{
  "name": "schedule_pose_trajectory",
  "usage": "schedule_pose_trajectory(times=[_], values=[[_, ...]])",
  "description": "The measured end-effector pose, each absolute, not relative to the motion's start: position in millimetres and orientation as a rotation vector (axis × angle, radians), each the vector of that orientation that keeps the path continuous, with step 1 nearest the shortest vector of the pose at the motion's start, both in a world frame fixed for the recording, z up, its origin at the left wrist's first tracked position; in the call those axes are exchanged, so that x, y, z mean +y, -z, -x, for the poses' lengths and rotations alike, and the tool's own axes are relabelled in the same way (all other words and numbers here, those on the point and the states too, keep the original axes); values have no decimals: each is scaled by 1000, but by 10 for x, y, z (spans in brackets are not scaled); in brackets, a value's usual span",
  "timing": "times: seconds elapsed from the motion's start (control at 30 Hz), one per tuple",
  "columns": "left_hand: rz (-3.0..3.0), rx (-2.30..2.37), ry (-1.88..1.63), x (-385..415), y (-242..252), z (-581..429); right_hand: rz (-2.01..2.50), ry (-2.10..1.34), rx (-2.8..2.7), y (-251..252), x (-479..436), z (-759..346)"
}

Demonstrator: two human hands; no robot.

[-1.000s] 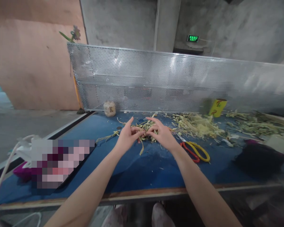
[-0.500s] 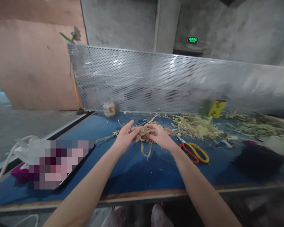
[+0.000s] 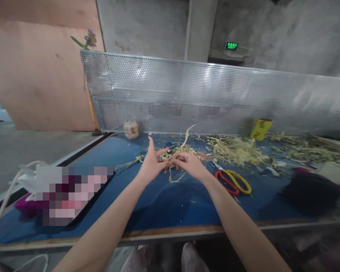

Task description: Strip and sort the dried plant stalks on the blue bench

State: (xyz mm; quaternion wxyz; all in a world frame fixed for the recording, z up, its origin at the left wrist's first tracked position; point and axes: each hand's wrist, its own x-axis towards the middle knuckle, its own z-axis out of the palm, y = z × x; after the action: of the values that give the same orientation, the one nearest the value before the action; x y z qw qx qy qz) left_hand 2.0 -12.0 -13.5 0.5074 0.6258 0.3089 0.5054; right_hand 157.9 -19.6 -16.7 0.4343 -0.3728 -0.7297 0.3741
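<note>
Both hands meet over a small heap of dry, pale-green plant strips (image 3: 177, 151) at the middle of the blue table. My left hand (image 3: 153, 162) has some fingers spread, while its lower fingertips pinch the strips against the right fingertips. With bent fingers closed together, my right hand (image 3: 188, 163) grips the same strips. A thin loop hangs below the fingers and a longer pale strip sticks up behind them. The fingertips partly hide what lies between them. Right of my right hand lie scissors (image 3: 234, 182) with one red and one yellow handle.
A larger pile of strips (image 3: 234, 151) lies to the right, near a yellow can (image 3: 261, 129). A whitish roll (image 3: 131, 130) stands before the perforated metal screen (image 3: 164, 90). At left are a pixelated tray-like thing (image 3: 73, 196) and a cable (image 3: 2, 200); a dark bundle (image 3: 310, 192) lies right.
My left fingers have spread, one now pointing up, and the hands have drawn closer at the fingertips. A pale strip now rises behind the hands; the hanging ends have become a short loop.
</note>
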Motion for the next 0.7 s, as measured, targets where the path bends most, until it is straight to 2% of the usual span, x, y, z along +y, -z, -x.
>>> schedule_pose_trajectory(times=[0.17, 0.37, 0.7], values=[[-1477, 677, -1178, -142, 120, -20, 926, -931, -1712, 186, -158, -1567], [-1439, 597, -1128, -177, 109, -31, 858, -1184, -1557, 182, -137, -1565], [-1537, 705, -1188, -239, 19, -38, 867, -1068, -1643, 136, -204, -1608]])
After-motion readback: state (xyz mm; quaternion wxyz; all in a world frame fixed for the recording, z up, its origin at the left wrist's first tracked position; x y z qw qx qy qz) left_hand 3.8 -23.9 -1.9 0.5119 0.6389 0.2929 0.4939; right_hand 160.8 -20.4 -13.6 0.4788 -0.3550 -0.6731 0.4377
